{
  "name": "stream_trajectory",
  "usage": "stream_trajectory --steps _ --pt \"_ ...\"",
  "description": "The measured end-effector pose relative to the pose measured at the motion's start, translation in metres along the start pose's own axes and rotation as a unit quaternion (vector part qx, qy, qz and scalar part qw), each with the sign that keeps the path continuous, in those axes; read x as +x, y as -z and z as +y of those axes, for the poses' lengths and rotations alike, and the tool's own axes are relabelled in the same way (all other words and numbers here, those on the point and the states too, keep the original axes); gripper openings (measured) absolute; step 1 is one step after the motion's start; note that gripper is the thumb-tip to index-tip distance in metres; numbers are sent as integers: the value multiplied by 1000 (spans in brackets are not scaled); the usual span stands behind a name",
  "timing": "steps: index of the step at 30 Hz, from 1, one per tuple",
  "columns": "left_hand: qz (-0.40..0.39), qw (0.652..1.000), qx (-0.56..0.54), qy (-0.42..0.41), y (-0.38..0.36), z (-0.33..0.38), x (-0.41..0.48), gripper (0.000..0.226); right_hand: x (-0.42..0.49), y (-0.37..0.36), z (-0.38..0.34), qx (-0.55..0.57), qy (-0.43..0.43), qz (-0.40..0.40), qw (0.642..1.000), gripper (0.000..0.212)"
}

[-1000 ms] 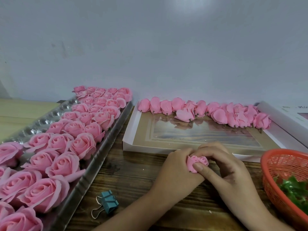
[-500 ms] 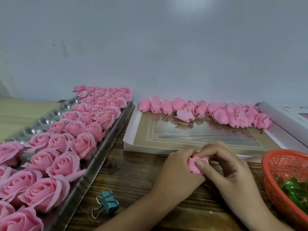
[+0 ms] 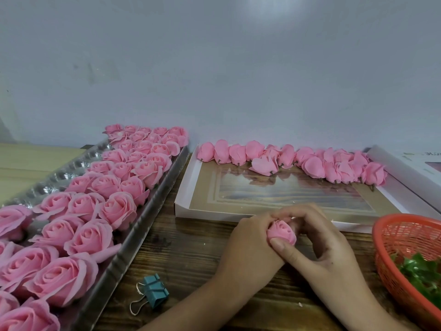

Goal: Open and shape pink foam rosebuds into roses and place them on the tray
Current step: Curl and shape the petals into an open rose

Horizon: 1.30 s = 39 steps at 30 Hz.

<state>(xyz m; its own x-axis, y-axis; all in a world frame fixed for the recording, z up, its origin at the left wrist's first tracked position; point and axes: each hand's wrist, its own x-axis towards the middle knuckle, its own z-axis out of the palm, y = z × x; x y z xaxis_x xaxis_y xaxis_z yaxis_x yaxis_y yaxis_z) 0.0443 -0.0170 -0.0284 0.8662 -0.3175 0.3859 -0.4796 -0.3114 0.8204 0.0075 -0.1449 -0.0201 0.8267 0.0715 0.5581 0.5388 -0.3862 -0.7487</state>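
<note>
Pink foam takes shape at a wooden table (image 3: 191, 263): past a teal binder clip (image 3: 152, 293) lying by the near edge, a person's left hand (image 3: 248, 244) cups a rosebud (image 3: 281, 231) from below and the side while the right hand (image 3: 327, 249) wraps it from the right, thumb pressed on the nearest outer petal. Both grips are narrow and holding the same bud just above the table's middle. The hold appears meant to steady the base while the thumb peels that petal outward. The bud's spiral centre faces up and toward the wearer, its long axis tilted off upright, the stem end hidden between the fingers. At the right edge an orange mesh basket (image 3: 401, 237) holds green leaves (image 3: 420, 273), within reach of the right hand. Along the left edge a silver tray (image 3: 126, 256) runs from near to far, its finished roses (image 3: 90, 235) packed in rows facing up; bare moulded cups on its outer side are likely room for this one. Toward the far edge a shallow white box (image 3: 205, 213) carries a row of unopened buds (image 3: 307, 163) lying on their sides, stems toward the person, against a plain grey wall (image 3: 238, 80).
</note>
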Motion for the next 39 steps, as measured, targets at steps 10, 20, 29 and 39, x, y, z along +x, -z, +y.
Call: stream_trajectory --steps 10,20,29,39 --pt "-5 999 44 7 1 2 -2 17 2 1 1 -10 21 1 1000 10" --pt "-5 1000 4 -8 2 2 -1 18 2 1 1 28 -4 -11 1000 16" --pt "14 998 54 -12 2 10 -5 28 1 0 -1 0 -17 -4 1000 20" --pt "-8 999 -30 14 3 4 -3 40 1 1 4 19 -19 -12 1000 12"
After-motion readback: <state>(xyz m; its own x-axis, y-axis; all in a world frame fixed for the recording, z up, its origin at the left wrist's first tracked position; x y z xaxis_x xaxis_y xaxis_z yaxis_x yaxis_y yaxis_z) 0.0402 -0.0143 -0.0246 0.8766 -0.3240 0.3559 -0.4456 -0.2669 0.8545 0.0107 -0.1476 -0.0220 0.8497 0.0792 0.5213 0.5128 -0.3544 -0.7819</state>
